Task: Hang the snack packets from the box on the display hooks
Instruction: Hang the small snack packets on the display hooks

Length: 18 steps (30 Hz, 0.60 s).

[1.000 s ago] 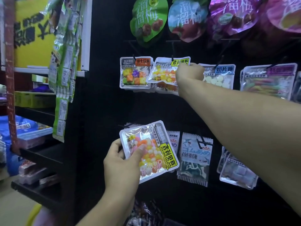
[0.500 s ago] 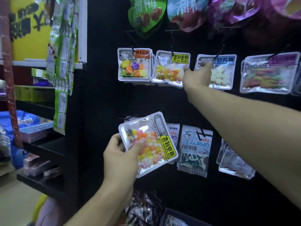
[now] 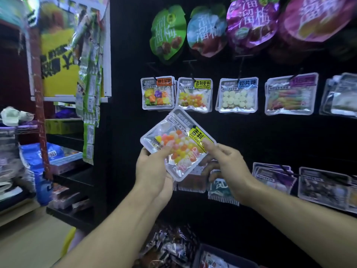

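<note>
A clear snack packet (image 3: 178, 144) of yellow, orange and white candies with a yellow label is tilted in front of the black display board. My left hand (image 3: 154, 171) grips its lower left side, thumb over the front. My right hand (image 3: 226, 161) pinches its right edge at the yellow label, fingers behind the packet. A matching packet (image 3: 194, 96) hangs on a hook (image 3: 192, 75) in the middle row, just above the held one.
Other packets hang beside it: cubes (image 3: 157, 93), white tablets (image 3: 238, 96), gummy strips (image 3: 291, 95). Big plum bags (image 3: 168, 31) hang above. More packets (image 3: 272, 176) fill the lower row. A box of packets (image 3: 218, 257) sits at the bottom. Shelves (image 3: 63, 171) stand left.
My right hand left the hanging packet in the middle row and came down to pinch the held packet. My left hand raised the packet slightly. The view shifted.
</note>
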Motion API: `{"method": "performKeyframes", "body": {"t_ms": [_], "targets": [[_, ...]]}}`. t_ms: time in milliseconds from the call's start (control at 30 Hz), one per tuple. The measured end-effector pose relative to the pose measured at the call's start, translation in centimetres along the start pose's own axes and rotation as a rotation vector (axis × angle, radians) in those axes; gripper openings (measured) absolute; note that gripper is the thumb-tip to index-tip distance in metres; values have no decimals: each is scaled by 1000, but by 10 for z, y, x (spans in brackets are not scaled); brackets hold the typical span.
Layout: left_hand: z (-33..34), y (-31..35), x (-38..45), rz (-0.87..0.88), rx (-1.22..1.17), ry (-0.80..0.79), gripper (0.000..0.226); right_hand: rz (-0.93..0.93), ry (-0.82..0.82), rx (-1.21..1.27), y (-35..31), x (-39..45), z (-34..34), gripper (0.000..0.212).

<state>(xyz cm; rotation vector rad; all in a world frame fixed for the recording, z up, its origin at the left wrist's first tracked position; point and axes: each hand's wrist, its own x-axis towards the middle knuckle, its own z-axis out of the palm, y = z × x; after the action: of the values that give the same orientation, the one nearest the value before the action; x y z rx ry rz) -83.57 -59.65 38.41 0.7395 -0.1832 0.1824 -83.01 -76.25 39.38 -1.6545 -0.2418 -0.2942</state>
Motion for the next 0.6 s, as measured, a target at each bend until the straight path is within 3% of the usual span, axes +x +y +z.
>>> {"method": "performKeyframes", "body": {"t_ms": [100, 200, 333, 600], "targets": [[9, -6, -4, -42, -3, -64, 48, -154, 115, 5, 3, -18, 2, 42], [10, -13, -6, -53, 79, 16, 40, -245, 255, -53, -4, -15, -8, 26], [0, -21, -2, -41, 287, 128, 27, -229, 281, -94, -16, -2, -22, 22], [12, -22, 23, 40, 478, 52, 26, -182, 395, -23, -27, 45, -10, 20]]}}
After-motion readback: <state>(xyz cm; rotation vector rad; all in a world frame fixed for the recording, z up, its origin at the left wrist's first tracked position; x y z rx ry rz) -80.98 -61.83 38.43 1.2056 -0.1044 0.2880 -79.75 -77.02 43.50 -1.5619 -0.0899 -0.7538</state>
